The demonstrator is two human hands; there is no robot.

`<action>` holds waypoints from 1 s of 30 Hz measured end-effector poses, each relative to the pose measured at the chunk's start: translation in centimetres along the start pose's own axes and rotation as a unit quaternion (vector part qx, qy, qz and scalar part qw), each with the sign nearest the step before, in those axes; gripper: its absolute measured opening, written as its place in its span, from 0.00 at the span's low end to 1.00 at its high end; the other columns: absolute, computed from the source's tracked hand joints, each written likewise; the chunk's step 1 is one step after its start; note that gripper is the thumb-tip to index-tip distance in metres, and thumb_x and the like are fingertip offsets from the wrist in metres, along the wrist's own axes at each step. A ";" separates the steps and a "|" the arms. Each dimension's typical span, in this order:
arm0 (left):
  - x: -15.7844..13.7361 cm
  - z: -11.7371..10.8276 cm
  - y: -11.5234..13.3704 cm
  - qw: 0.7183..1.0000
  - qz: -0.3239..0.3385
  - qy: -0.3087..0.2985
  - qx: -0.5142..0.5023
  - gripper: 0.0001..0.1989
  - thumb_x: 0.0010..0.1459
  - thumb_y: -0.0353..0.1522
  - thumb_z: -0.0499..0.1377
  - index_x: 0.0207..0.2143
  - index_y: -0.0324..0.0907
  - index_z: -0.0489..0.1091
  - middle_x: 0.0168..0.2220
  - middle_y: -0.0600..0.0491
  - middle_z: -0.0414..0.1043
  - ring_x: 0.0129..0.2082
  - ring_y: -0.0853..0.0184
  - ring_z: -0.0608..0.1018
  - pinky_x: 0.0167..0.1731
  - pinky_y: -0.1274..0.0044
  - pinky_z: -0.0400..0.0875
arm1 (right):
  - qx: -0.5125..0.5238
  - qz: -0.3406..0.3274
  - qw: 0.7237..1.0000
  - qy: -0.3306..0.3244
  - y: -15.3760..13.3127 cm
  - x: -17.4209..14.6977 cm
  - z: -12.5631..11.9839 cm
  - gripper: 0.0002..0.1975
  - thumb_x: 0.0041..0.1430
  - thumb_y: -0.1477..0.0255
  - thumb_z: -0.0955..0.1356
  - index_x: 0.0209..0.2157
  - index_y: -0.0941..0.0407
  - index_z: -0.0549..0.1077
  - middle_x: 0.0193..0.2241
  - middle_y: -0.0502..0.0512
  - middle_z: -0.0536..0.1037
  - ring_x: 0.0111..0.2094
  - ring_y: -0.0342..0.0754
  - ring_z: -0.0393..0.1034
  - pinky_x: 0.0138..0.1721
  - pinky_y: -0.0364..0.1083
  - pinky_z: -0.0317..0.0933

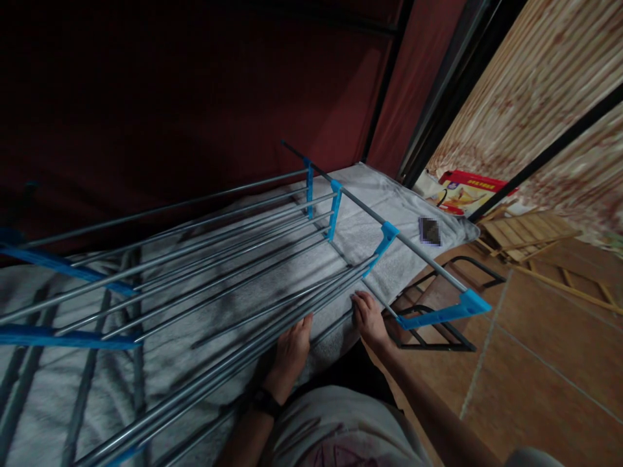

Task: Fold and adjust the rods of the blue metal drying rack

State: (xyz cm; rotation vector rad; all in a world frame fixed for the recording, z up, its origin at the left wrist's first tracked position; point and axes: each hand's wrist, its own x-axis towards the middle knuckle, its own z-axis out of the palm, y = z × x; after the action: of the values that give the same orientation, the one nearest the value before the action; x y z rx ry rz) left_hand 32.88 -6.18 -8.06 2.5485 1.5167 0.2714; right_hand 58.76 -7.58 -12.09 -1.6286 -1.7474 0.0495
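Note:
A clothes drying rack (272, 259) with thin grey metal rods and blue plastic joints (438, 314) lies on a grey blanket (384, 188). My left hand (293, 345), wearing a dark wristband, is closed at the near bundle of rods, its fingers partly hidden. To its right, my right hand (370, 319) has its fingers curled at the end of a lower metal rod (335, 326), near the rack's right end. That rod runs between the two hands. Other blue crosspieces (68, 337) hold rods at the left.
A small dark pixelated item (431, 231) lies on the blanket's right part. Black metal frames (452, 334) stand beside the blanket on the tiled floor (545, 350). Wooden slatted pieces (530, 237) and a red-yellow box (474, 191) lie by the patterned curtain (525, 104).

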 end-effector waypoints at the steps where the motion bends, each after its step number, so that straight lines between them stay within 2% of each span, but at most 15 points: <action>1: 0.0 0.0 0.0 1.000 0.003 0.003 0.003 0.30 0.63 0.17 0.46 0.64 0.41 0.66 0.59 0.46 0.74 0.57 0.63 0.77 0.58 0.71 0.72 | 0.009 -0.001 1.000 -0.002 -0.1 -0.2 0.2 0.18 0.70 0.73 0.59 0.55 0.56 0.73 0.53 0.66 0.73 0.56 0.57 0.68 0.57 0.62 0.67; 4: 0.0 -0.2 0.1 0.999 0.009 0.024 0.021 0.28 0.64 0.17 0.46 0.63 0.39 0.67 0.57 0.44 0.75 0.56 0.60 0.78 0.57 0.70 0.72 | 0.029 0.004 1.000 0.000 -0.1 -0.6 0.3 0.17 0.71 0.70 0.59 0.55 0.56 0.73 0.52 0.65 0.74 0.55 0.57 0.69 0.57 0.61 0.67; 8: -0.5 -0.6 0.7 0.997 0.032 0.064 0.023 0.25 0.66 0.20 0.49 0.64 0.38 0.65 0.53 0.42 0.77 0.51 0.58 0.80 0.52 0.67 0.74 | 0.052 0.020 0.998 -0.007 0.2 -1.0 -0.7 0.17 0.72 0.69 0.59 0.56 0.56 0.72 0.53 0.64 0.74 0.56 0.55 0.69 0.58 0.60 0.67; 12: -1.3 -1.6 2.1 0.992 0.092 0.085 -0.024 0.21 0.68 0.29 0.55 0.62 0.40 0.65 0.56 0.42 0.73 0.55 0.57 0.75 0.54 0.65 0.71 | 0.048 -0.026 0.998 -0.038 0.7 -1.4 -1.7 0.16 0.72 0.70 0.59 0.54 0.55 0.73 0.53 0.63 0.75 0.56 0.55 0.69 0.58 0.59 0.67; 15: -2.0 -2.5 2.9 0.987 0.134 0.068 -0.052 0.15 0.69 0.31 0.55 0.56 0.41 0.69 0.54 0.46 0.74 0.55 0.60 0.74 0.55 0.67 0.68 | 0.031 -0.089 0.994 -0.055 1.0 -1.9 -1.9 0.16 0.71 0.69 0.62 0.55 0.54 0.72 0.55 0.63 0.74 0.57 0.56 0.68 0.58 0.60 0.64; 19: -3.0 -3.1 3.1 0.986 0.157 0.012 -0.057 0.10 0.70 0.33 0.53 0.50 0.42 0.70 0.46 0.49 0.74 0.47 0.63 0.75 0.49 0.70 0.69 | -0.013 -0.155 0.986 -0.063 1.6 -2.5 -1.5 0.18 0.70 0.64 0.64 0.58 0.54 0.70 0.56 0.62 0.74 0.61 0.61 0.64 0.64 0.68 0.52; 21: -3.5 -3.1 2.9 0.987 0.148 -0.002 -0.056 0.11 0.70 0.34 0.53 0.51 0.42 0.69 0.44 0.51 0.73 0.45 0.63 0.74 0.46 0.71 0.69 | -0.020 -0.172 0.983 -0.065 1.8 -2.6 -1.2 0.19 0.71 0.63 0.63 0.58 0.54 0.69 0.55 0.62 0.75 0.61 0.61 0.64 0.64 0.67 0.51; 25: -4.1 -3.1 2.9 0.993 0.106 -0.007 -0.041 0.14 0.71 0.30 0.49 0.56 0.43 0.65 0.45 0.51 0.72 0.47 0.64 0.73 0.41 0.72 0.69 | -0.010 -0.195 0.978 -0.077 2.1 -2.0 -0.9 0.16 0.70 0.62 0.64 0.54 0.53 0.71 0.51 0.61 0.77 0.56 0.58 0.69 0.63 0.62 0.54; 30: -4.1 -3.4 3.5 0.995 0.098 -0.017 -0.027 0.13 0.70 0.26 0.49 0.52 0.41 0.67 0.44 0.50 0.71 0.45 0.64 0.74 0.39 0.72 0.68 | -0.024 -0.231 0.966 -0.112 2.1 -0.9 -1.3 0.15 0.70 0.60 0.63 0.51 0.52 0.73 0.49 0.61 0.78 0.53 0.58 0.72 0.63 0.62 0.51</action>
State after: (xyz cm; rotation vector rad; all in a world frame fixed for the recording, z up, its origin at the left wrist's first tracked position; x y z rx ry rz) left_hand 33.11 -11.27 -4.27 2.6470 1.2313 0.2869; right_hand 61.15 -8.55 -12.65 -1.2452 -2.2810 -0.0306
